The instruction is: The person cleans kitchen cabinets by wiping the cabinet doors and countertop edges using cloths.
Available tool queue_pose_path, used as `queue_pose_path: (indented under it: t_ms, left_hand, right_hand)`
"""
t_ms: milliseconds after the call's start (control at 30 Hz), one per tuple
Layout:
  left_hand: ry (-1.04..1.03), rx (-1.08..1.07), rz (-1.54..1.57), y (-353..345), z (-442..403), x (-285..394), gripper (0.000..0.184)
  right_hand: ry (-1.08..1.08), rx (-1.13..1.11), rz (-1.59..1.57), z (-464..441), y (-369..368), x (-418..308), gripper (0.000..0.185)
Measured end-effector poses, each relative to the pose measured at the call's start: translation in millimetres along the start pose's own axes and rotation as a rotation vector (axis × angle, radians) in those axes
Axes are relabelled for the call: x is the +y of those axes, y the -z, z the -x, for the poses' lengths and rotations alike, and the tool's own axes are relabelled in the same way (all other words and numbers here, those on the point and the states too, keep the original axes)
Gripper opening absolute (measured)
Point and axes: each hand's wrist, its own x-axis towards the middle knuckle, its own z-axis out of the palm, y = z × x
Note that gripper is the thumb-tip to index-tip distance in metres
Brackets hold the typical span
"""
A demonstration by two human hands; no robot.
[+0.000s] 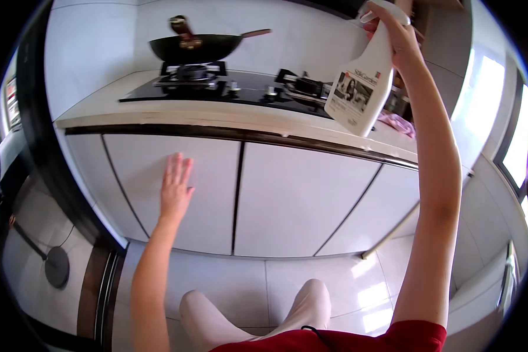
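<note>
My right hand (396, 29) is wrapped round the neck and trigger of a white spray bottle (361, 88), raised at the upper right. The bottle tilts, its base toward the lower left, and its label with a dark picture faces me. Lower down on the left, my left hand (176, 182) is open with its fingers stretched out, over the white cabinet door (208, 205). Whether its fingertips touch the door I cannot tell.
A dark wok (208, 50) sits on the left burner of the black gas stove (252, 88). Behind the bottle a pink cloth (398, 124) lies on the pale countertop (111, 105). On the left is a dark door frame (53, 117), and a round-based stand (57, 267) is on the floor.
</note>
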Motion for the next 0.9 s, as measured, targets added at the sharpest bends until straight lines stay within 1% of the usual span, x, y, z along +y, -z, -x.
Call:
queue_pose_path:
  t_ms: [33, 67, 100, 133, 200, 267, 333, 367, 467, 500, 533, 600, 633, 667, 700, 733, 767, 800, 867, 900]
  left_hand:
    - [-0.021, 0.002, 0.021, 3, -1, 4, 0.097]
    - [-0.020, 0.002, 0.023, 7, -1, 8, 0.098]
    - [-0.014, 0.001, 0.022, 10, 0, 10, 0.099]
    - [-0.024, 0.000, 0.030, 10, -1, 12, 0.099]
    - [-0.005, -0.007, 0.029, 8, -2, 10, 0.100]
    - [-0.017, 0.004, 0.019, 7, -2, 13, 0.102]
    - [0.019, -0.016, 0.004, 6, -3, 16, 0.101]
    - [0.027, -0.018, -0.006, 6, -4, 18, 0.102]
    - [0.054, -0.010, 0.024, 0, -2, 19, 0.104]
    - [0.054, -0.008, 0.022, 0, -4, 24, 0.104]
    - [0.073, -0.017, 0.005, 2, -5, 28, 0.103]
    - [0.091, -0.037, -0.031, 11, -3, 35, 0.101]
    - [0.106, -0.062, -0.044, 17, -6, 38, 0.099]
    - [0.118, -0.092, -0.055, 20, -7, 42, 0.096]
    - [0.113, -0.100, -0.063, 19, -7, 41, 0.096]
    - [0.114, -0.090, -0.103, 16, -8, 38, 0.089]
    - [0.116, -0.080, -0.144, 15, -8, 36, 0.081]
    - [0.111, -0.083, -0.154, 22, -13, 46, 0.081]
    - [0.032, -0.061, -0.108, 39, -32, 89, 0.065]
    - [0.033, -0.058, -0.111, 45, -41, 114, 0.065]
  right_hand:
    - [0.018, 0.098, 0.101, -13, 28, 19, 0.037]
    - [0.036, 0.192, 0.198, -18, 50, 29, 0.045]
    - [0.072, 0.190, 0.270, -12, 64, 31, 0.052]
    - [0.070, 0.198, 0.279, -12, 81, 37, 0.052]
    - [0.033, 0.323, 0.468, -22, 106, 57, 0.055]
    - [0.032, 0.365, 0.501, -27, 139, 82, 0.057]
    - [0.019, 0.497, 0.603, -28, 162, 104, 0.050]
    - [0.004, 0.516, 0.664, -29, 174, 114, 0.055]
    - [0.037, 0.554, 0.723, -32, 195, 137, 0.059]
    - [-0.037, 0.550, 0.722, -30, 194, 133, 0.061]
    - [-0.039, 0.548, 0.717, -37, 202, 139, 0.061]
    - [-0.166, 0.397, 0.746, -61, 215, 164, 0.068]
    - [-0.148, 0.272, 0.748, -65, 219, 183, 0.066]
    - [-0.156, 0.273, 0.740, -68, 230, 197, 0.066]
    - [-0.180, 0.152, 0.622, -63, 233, 202, 0.068]
    - [-0.199, 0.034, 0.503, -56, 229, 199, 0.070]
    - [-0.194, -0.030, 0.487, -45, 229, 196, 0.072]
    - [-0.199, -0.027, 0.477, -30, 234, 191, 0.072]
    - [-0.123, -0.068, -0.059, -11, 249, 186, 0.072]
    - [-0.103, 0.062, -0.029, -9, 276, 204, 0.065]
